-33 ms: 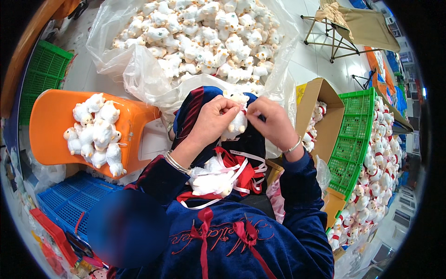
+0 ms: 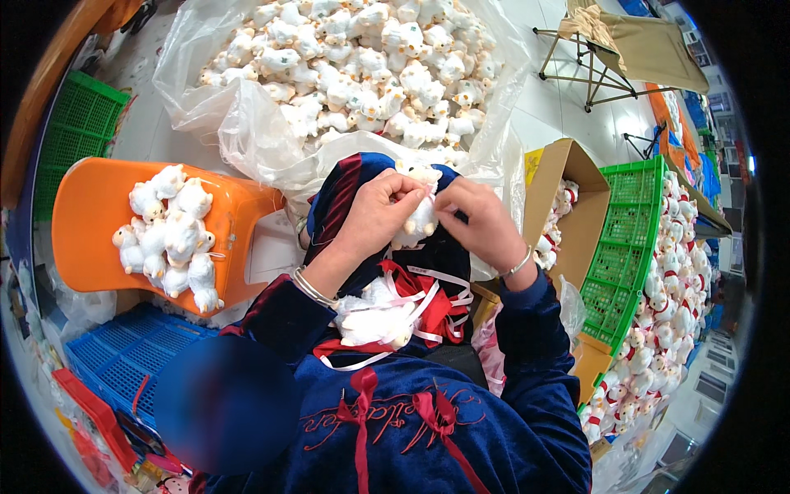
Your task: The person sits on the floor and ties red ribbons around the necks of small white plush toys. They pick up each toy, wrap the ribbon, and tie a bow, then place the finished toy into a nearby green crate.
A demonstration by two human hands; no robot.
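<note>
A small white plush animal (image 2: pixel 424 221) is held upright above my lap. My left hand (image 2: pixel 374 216) pinches its left side near the neck, fingers closed. On the other side, my right hand (image 2: pixel 487 222) has thumb and fingertips drawn together at the toy's neck; what they pinch is too small to make out. On my lap lie more white plush toys (image 2: pixel 380 317), with red fabric pieces (image 2: pixel 444 317) and pale pink ribbons (image 2: pixel 428 300) beside them.
Ahead spreads a clear plastic bag (image 2: pixel 247 132) full of white plush toys. An orange stool (image 2: pixel 86 222) on the left carries several more. To the right stand a cardboard box (image 2: pixel 588 177) and a green crate (image 2: pixel 613 247), beside many toys with red neckbands (image 2: pixel 658 329). A blue crate (image 2: pixel 115 350) sits lower left.
My right hand has shifted slightly, its fingertips turning down beside the toy's neck and covering the red bit seen there before. My left hand and the toy stay in place.
</note>
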